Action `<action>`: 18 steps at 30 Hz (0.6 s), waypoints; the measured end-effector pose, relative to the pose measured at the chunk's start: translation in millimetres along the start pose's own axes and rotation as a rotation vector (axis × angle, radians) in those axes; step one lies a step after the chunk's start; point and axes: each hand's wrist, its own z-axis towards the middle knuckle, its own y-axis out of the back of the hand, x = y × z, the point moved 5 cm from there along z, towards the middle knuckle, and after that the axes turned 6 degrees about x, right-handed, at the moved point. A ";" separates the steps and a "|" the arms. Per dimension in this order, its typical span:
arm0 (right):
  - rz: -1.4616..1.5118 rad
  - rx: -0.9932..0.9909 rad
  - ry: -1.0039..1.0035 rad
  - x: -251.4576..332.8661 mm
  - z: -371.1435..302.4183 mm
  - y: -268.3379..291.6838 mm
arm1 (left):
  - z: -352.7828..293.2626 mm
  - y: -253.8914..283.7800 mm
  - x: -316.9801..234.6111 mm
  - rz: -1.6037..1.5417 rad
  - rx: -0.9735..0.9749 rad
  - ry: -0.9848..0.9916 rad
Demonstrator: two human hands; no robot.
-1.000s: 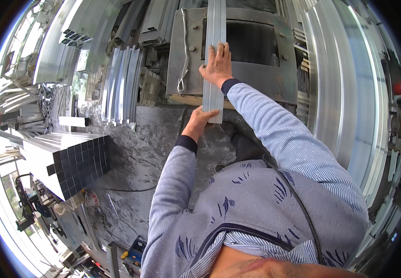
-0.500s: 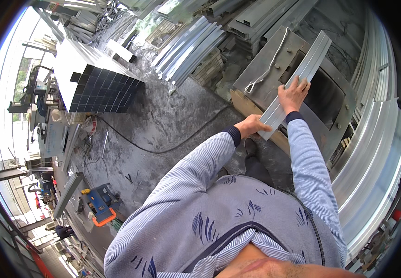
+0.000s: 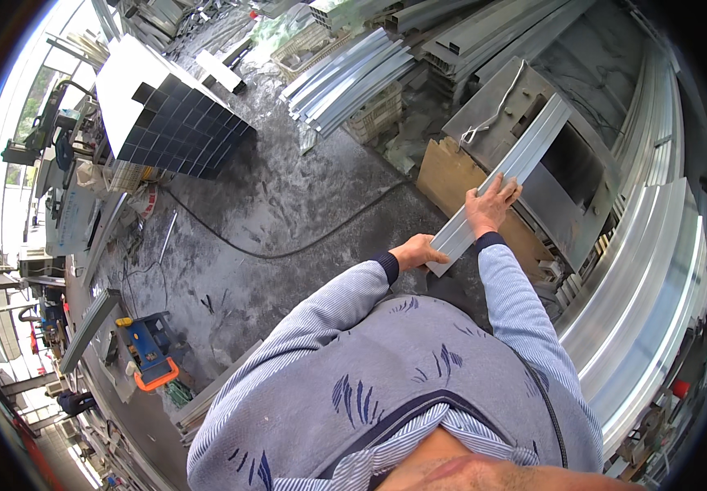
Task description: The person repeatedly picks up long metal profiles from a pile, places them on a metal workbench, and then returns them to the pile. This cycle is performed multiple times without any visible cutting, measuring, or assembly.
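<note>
A long, silvery metal profile with grooves along its face lies in both hands, slanting from near my body up to the far right. My left hand is closed around its near end, thumb on top. Farther along, my right hand grips it across the upper face, fingers over the far edge. Beneath and beyond the profile stands a worn metal machine table with a dark opening and a white cord on top. The profile's far part crosses above that table; whether it touches cannot be told.
Long metal profiles run along my right side. A bundle of shorter profiles rests on a crate at the back. Left stands a stack of white square tubes. A black cable crosses the floor; a blue toolbox lies left.
Both hands have drawn the profile nearer to my body and leftward, away from the machine table. The view has shifted, so more of the wooden board at the table's front shows.
</note>
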 end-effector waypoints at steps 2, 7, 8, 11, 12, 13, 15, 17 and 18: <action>-0.010 0.020 -0.014 9.6 -20.9 -0.1 | -16.1 2.1 15.2 -0.003 -0.012 -0.026; 0.041 0.081 -0.062 34.5 -61.2 -2.0 | -51.3 8.9 44.1 0.041 -0.023 0.012; 0.050 0.078 -0.067 40.3 -66.9 -1.2 | -57.1 10.2 48.6 0.014 -0.030 0.019; 0.021 0.111 -0.098 53.6 -78.7 4.3 | -70.1 14.8 56.8 0.056 -0.053 0.026; 0.035 0.139 -0.119 56.7 -80.6 6.6 | -74.2 15.6 58.8 0.062 -0.046 0.033; 0.041 0.172 -0.145 58.9 -81.3 9.0 | -77.6 15.7 60.0 0.071 -0.062 0.034; 0.103 0.237 -0.205 59.7 -79.5 12.4 | -80.8 14.0 58.1 0.011 -0.042 0.022; 0.173 0.274 -0.250 53.5 -71.7 14.0 | -75.9 11.8 48.6 0.009 -0.044 0.021; 0.168 0.242 -0.249 49.8 -65.3 15.0 | -72.2 11.8 39.6 0.053 -0.061 -0.013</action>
